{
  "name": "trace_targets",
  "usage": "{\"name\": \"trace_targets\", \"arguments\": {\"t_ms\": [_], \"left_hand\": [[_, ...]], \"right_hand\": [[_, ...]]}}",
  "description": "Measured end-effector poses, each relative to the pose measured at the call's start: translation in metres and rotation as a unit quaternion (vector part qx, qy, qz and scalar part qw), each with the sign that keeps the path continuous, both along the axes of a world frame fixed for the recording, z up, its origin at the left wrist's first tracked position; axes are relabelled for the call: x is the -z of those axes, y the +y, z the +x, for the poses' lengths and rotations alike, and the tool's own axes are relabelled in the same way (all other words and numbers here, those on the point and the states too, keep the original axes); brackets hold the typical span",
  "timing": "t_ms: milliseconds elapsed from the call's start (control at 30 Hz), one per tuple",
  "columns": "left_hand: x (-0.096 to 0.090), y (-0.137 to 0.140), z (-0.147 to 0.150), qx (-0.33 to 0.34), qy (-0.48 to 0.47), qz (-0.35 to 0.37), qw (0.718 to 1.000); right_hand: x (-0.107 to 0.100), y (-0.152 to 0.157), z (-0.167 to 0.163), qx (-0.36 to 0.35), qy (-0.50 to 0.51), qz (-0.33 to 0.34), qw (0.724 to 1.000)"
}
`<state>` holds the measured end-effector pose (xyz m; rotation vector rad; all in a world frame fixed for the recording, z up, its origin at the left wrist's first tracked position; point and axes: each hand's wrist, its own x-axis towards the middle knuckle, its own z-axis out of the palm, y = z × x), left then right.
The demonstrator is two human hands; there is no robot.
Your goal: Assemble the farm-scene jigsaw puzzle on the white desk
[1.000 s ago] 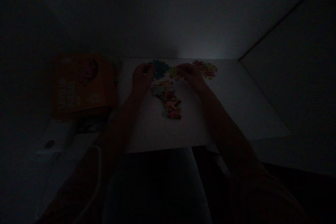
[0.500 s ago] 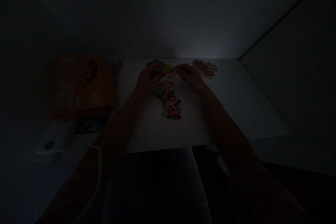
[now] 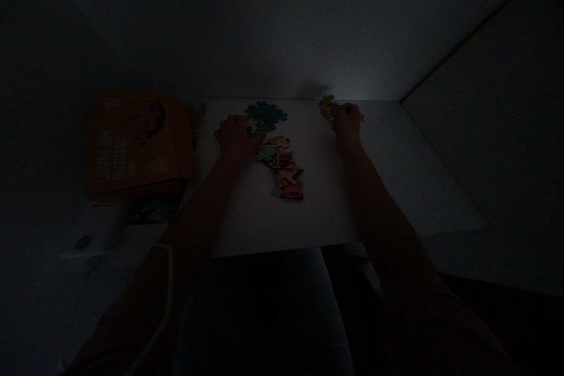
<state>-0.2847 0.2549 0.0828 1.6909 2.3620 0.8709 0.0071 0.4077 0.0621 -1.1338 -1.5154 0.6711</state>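
In dim light, a left hand (image 3: 233,136) reaches to blue puzzle pieces (image 3: 267,113) on a white worktop (image 3: 326,211); a right hand (image 3: 348,128) hovers by yellowish pieces (image 3: 326,103) near the back edge. Gloom hides whether either grip is clamped. Mixed pieces (image 3: 288,176) lie between; an orange box (image 3: 141,141) sits left.

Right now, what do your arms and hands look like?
Left hand and right hand are ungloved; no watch visible. Forearms look bare. Dark sleeves seem to start near the elbows, colour unclear. A pale cord shows along the left arm.
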Motion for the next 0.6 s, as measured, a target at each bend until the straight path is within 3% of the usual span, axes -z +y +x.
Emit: {"name": "trace_targets", "arguments": {"t_ms": [100, 267, 467, 600], "left_hand": [[-0.004, -0.003, 0.002, 0.005, 0.028, -0.014, 0.999], [-0.016, -0.008, 0.003, 0.037, 0.048, -0.024, 0.998], [-0.016, -0.005, -0.001, 0.012, 0.008, 0.021, 1.0], [-0.008, 0.003, -0.011, 0.005, -0.045, 0.117, 0.992]], "right_hand": [[0.003, -0.01, -0.017, -0.013, 0.011, -0.007, 1.0], [0.009, -0.023, -0.036, -0.092, -0.03, -0.012, 0.995], [0.014, -0.029, -0.038, -0.111, -0.05, -0.026, 0.992], [0.01, -0.036, -0.038, -0.124, -0.074, -0.028, 0.989]]}}
